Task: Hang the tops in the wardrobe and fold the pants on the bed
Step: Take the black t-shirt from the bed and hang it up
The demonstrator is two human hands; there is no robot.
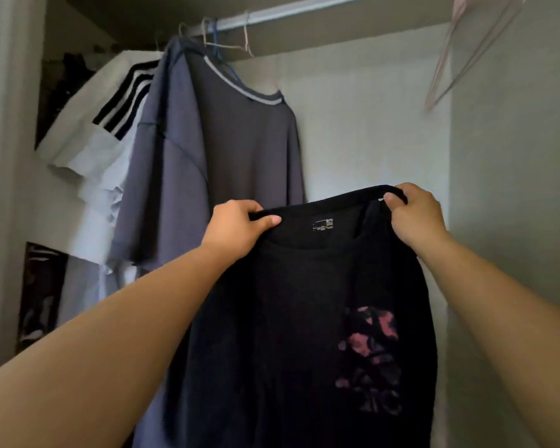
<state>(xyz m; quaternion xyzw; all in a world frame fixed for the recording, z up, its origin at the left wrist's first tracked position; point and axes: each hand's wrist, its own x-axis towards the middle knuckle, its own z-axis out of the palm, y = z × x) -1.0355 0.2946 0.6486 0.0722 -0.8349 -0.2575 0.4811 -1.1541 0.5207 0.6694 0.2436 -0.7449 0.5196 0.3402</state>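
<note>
A black top (pixel 304 318) was held up in front of the open wardrobe, gripped at its neckline by both hands. The left hand (pixel 236 229) was closed on the left part of the collar, thumb over the fabric edge; the right hand (pixel 416 215) was closed on the right part of the collar, fingers curled over it. A small printed label was seen inside the neck, and a pink and red printed patch on the right side of the garment. The body of the top hung down below the frame edge.

On the wardrobe rail (pixel 288 9), at the left, a grey top (pixel 227 143) and a white top (pixel 97 150) with black shoulder stripes were hung on hangers. An empty pink hanger (pixel 453 63) was seen at the upper right, blurred.
</note>
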